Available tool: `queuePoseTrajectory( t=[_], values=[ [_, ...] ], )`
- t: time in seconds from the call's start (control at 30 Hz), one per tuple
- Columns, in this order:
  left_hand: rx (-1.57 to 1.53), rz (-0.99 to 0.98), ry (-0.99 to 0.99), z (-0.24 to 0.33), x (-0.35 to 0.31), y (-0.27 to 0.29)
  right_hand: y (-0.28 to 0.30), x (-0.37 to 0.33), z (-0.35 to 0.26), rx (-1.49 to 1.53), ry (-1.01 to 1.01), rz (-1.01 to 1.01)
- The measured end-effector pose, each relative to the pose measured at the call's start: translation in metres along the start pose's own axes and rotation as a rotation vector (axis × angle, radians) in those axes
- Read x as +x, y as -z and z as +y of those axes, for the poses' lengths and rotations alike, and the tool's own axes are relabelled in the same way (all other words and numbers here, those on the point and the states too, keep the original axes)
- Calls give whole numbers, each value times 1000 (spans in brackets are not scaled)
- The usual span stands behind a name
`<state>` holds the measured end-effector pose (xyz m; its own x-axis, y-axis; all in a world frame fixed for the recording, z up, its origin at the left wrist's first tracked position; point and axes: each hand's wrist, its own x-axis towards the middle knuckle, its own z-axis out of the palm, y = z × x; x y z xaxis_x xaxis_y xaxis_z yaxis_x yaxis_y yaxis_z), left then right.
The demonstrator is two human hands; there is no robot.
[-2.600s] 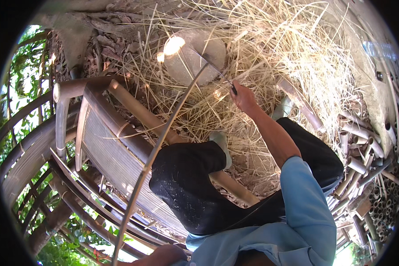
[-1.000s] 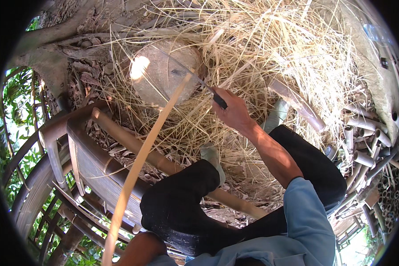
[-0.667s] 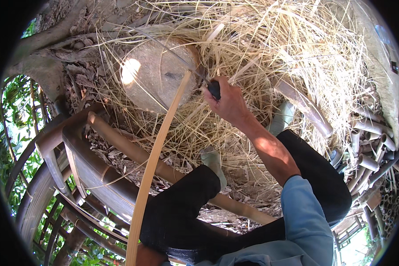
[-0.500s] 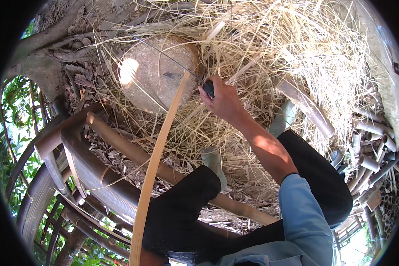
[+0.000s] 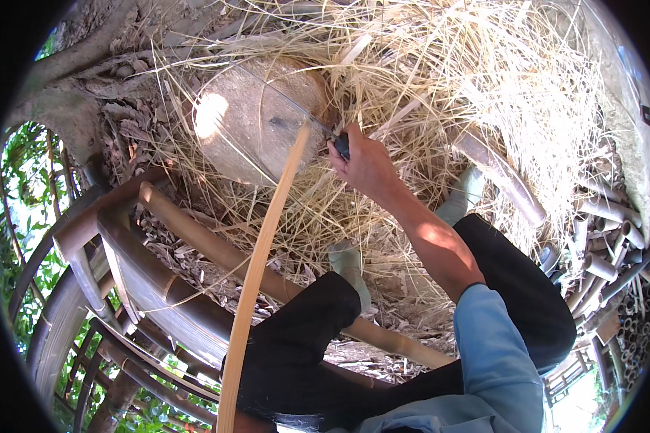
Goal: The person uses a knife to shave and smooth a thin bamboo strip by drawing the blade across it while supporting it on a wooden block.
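My right hand [image 5: 365, 160] is closed around the black handle of a knife [image 5: 342, 146]. The knife's thin, dark blade slants up and left over the flat top of a round block [image 5: 256, 137], which looks like a stump. A long, pale bamboo strip [image 5: 256, 260] runs from the lower edge up to the block, its far end meeting the blade near the handle. At the lower edge, beside the strip's near end, a little skin of my left hand or wrist [image 5: 255, 423] shows. Its fingers are hidden.
Dry, thin shavings [image 5: 440, 79] are heaped behind and right of the block. A cut bamboo piece [image 5: 502, 177] lies near my right foot. To the left stands a curved bamboo seat [image 5: 166, 281] with rails; bamboo tubes [image 5: 607, 224] are stacked at far right.
The bamboo strip has shifted slightly to the right, and its far end sits a little nearer the knife handle. My right hand stays almost in place, still gripping the knife.
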<state>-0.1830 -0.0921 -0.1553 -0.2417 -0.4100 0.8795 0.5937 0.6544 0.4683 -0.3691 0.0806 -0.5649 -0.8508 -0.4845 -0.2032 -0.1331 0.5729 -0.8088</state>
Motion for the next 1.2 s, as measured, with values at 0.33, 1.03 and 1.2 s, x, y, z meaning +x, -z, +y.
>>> queuePoseTrajectory(
  t=[0.33, 1.03, 1.2],
  values=[
    [4, 5, 21, 0, 7, 6, -1, -5, 9, 118, 150, 227],
    [-257, -120, 58, 157, 203, 91, 185, -94, -245, -87, 265, 251],
    [-246, -193, 136, 210, 242, 142, 222, -155, -278, -192, 240, 288]
  ],
)
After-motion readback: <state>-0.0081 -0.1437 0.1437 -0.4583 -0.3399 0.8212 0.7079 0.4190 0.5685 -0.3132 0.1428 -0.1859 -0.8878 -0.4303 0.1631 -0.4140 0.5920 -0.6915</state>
